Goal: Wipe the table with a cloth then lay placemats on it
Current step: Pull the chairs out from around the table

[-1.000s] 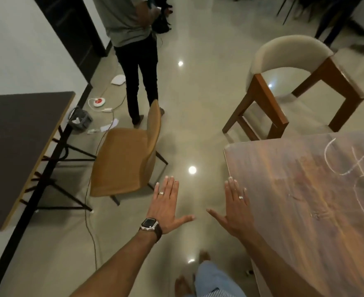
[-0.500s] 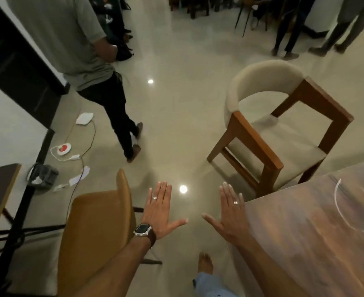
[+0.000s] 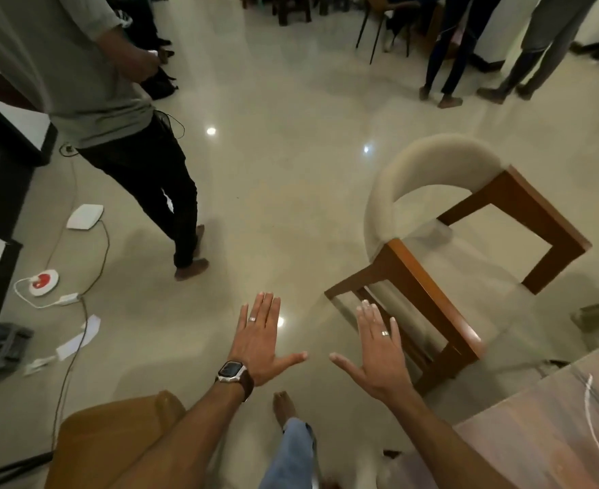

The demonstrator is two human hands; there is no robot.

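The wooden table (image 3: 538, 435) shows only its corner at the lower right, with white scribbled lines on its top. My left hand (image 3: 261, 342), wearing a watch and a ring, is held flat over the floor with fingers spread and holds nothing. My right hand (image 3: 377, 351), also ringed, is spread flat beside it, left of the table corner and in front of the chair's leg. No cloth or placemat is in view.
A wooden armchair with a cream back (image 3: 442, 241) stands just beyond the table corner. A tan chair (image 3: 114, 442) is at my lower left. A person in a grey shirt (image 3: 114, 118) walks at the left. Cables and a red-and-white device (image 3: 43, 282) lie on the floor. More people stand far back.
The view has swung up and away from the table, so less of its top shows. Both hands stay spread and empty. The person in grey has stepped nearer.
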